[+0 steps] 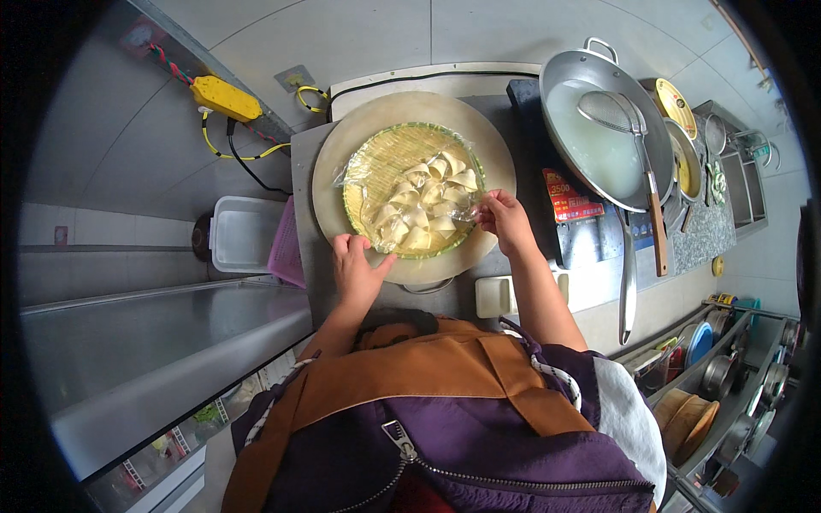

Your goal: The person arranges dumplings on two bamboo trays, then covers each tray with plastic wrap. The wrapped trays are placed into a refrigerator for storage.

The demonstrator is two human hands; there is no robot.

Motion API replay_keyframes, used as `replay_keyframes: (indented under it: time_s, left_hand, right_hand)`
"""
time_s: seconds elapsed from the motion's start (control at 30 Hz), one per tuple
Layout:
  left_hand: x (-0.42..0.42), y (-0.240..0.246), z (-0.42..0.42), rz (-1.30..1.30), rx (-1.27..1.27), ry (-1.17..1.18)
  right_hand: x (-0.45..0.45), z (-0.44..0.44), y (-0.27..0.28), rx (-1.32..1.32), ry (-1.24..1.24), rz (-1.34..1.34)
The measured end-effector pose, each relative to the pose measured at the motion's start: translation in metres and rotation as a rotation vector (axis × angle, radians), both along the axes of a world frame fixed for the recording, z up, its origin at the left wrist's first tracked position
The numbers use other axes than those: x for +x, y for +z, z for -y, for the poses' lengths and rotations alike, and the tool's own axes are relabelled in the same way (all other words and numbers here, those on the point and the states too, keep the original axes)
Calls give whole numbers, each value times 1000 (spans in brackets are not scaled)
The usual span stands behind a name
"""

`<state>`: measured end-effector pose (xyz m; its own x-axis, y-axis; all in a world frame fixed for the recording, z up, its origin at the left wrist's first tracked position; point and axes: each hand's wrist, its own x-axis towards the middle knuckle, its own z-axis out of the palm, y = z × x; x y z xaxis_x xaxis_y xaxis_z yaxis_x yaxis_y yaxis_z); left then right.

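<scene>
A round woven bamboo basket [385,154] holds several folded, wonton-like dumplings [431,192], mostly towards its right and near side. Clear plastic film [458,210] lies over the dumplings and spreads to the basket's rim, glinting at the left. My right hand [507,221] pinches the film at the basket's right edge. At the near left rim, my left hand [358,269] rests with thumb and forefinger apart, the fingertips by the film's edge. Beneath the basket is a large round pale board [333,192].
Right of the board, a wok [557,109] of cloudy liquid sits on a cooktop [577,240], a wood-handled strainer [659,234] across it. A pale divided tray [494,296] lies under my right forearm. At left are a white bin [240,234] and a yellow power strip [226,98].
</scene>
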<state>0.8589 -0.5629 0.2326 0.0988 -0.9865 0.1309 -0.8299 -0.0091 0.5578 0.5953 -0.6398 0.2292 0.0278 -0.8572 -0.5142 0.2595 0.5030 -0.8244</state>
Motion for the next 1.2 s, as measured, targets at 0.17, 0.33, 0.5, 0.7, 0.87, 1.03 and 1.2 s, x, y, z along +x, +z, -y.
replay_keyframes:
  time_s: [0.17, 0.33, 0.5, 0.7, 0.87, 1.03, 1.2]
  left_hand:
    - [-2, -3, 3, -11, -31, 31]
    - [0, -5, 6, -38, 56, 16]
    - [5, -4, 6, -157, -8, 25]
    - [21, 1, 2, -103, -87, -20]
    - [24, 3, -8, -21, -120, -133]
    - [29, 6, -17, -40, -105, -211]
    - [32, 4, -27, 26, -120, -295]
  right_hand:
    - [-2, 0, -4, 20, -26, 77]
    - [-7, 1, -6, 69, 2, 168]
    - [-17, 2, -3, 89, 106, 90]
    - [-9, 0, -6, 53, -196, 123]
    - [-4, -2, -9, 131, -301, 147]
    - [-10, -11, -13, 106, -268, 188]
    - [-21, -23, -29, 19, -183, 146]
